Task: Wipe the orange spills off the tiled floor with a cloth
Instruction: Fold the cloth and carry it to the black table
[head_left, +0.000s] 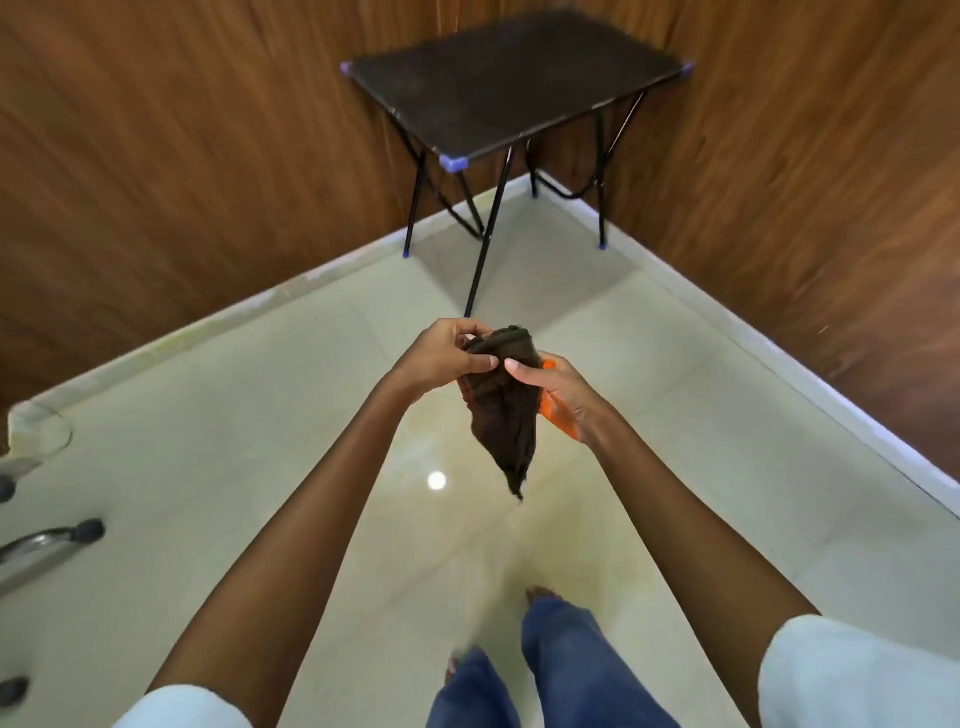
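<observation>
Item: dark brown, crumpled fabric cloth (506, 415). Judged soft, light, limp; tail dangles. Fingers of left hand (441, 358) and right hand (558, 397) pinch its bunched top. Best gripped wadded.

Head view, facing down, over floor (234, 441)

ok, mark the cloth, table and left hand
cloth (506, 415): head view, middle of the hanging fold
table (519, 88): head view, bare dark top
left hand (441, 361): head view, back of the hand
</observation>
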